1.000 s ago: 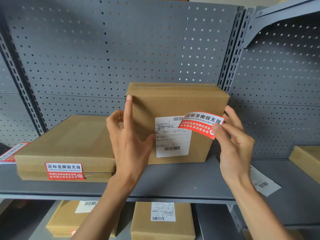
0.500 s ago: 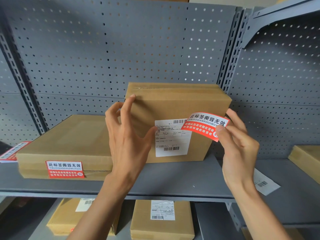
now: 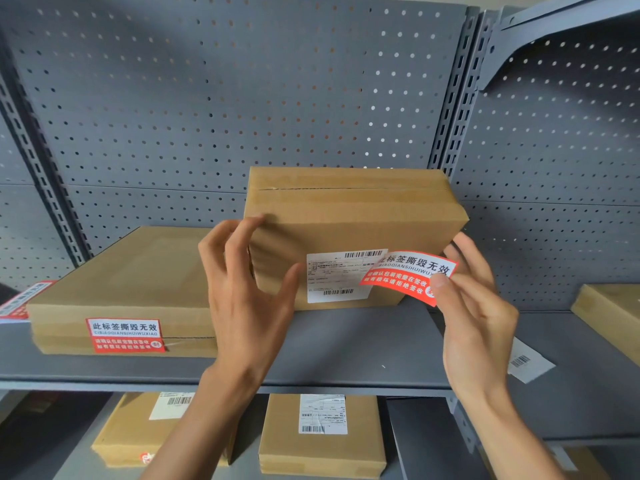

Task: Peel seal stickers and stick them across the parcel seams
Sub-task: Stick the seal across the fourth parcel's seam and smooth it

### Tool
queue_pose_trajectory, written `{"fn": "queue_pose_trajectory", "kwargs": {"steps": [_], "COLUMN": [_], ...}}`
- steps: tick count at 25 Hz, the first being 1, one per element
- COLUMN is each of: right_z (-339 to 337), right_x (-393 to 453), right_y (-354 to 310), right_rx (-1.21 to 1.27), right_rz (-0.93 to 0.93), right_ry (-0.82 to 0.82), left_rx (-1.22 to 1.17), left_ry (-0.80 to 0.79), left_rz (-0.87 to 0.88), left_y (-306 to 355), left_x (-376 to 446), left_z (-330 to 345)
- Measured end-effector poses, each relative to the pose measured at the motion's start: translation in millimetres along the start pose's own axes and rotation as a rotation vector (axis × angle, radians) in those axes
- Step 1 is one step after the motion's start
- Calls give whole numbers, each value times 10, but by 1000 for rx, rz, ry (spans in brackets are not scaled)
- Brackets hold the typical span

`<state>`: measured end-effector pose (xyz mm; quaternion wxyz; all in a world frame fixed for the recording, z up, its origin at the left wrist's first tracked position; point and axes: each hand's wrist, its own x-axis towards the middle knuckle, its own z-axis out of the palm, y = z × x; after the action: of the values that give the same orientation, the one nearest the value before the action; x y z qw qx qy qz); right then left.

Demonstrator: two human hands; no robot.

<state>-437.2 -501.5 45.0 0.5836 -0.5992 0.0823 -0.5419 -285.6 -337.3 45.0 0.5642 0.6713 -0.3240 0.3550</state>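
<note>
A brown cardboard parcel (image 3: 349, 216) stands on the grey shelf (image 3: 346, 351), tilted so its taped top seam faces me; a white shipping label (image 3: 332, 278) is on its front. My left hand (image 3: 242, 292) rests its fingertips on the parcel's left top corner, fingers spread, thumb near the label. My right hand (image 3: 474, 306) pinches a red and white seal sticker (image 3: 408, 277) by its right end, holding it in front of the parcel's lower right face. To the left lies a flat parcel (image 3: 131, 278) with a seal sticker (image 3: 124, 336) across its front seam.
Grey pegboard panels (image 3: 242, 98) back the shelf. A sticker sheet (image 3: 20, 299) pokes out at the far left. A loose white label (image 3: 526, 362) lies on the shelf at right, beside another box (image 3: 609, 313). Two parcels (image 3: 322, 434) sit on the lower shelf.
My left fingers slid down from the parcel's top left edge and curled onto its corner. The parcel tipped toward me, showing more of its top. The sticker moved slightly right and lower.
</note>
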Motion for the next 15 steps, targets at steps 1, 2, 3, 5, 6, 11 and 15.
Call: {"fn": "queue_pose_trajectory", "kwargs": {"steps": [1,2,3,5,6,11,15], "right_z": [-15,-37,-64,-118,-139,-234,-288], "right_x": [-20,-38,-49,-79,-101,-190,-227], "right_y": [-4,-12,-16,-32,-55,-163,-210], "right_rx": [1,3,7,-3,-12,-10,-64], "right_rz": [7,13,21,30,31,56,75], "right_ry": [6,11,17,25,25,-17,-40], "left_rx": [-8,-14,-15,14,43,207,267], "left_ry": [1,4,10,12,-4,-134,-167], "left_rz": [2,5,16,65,92,184,255], "left_y": [-5,-1,4,30,44,95,90], "left_x": [-24,-47,-64,-89,-91,-27,-12], "left_z": [-12,-23,-29,-43,-53,-152,-149]}}
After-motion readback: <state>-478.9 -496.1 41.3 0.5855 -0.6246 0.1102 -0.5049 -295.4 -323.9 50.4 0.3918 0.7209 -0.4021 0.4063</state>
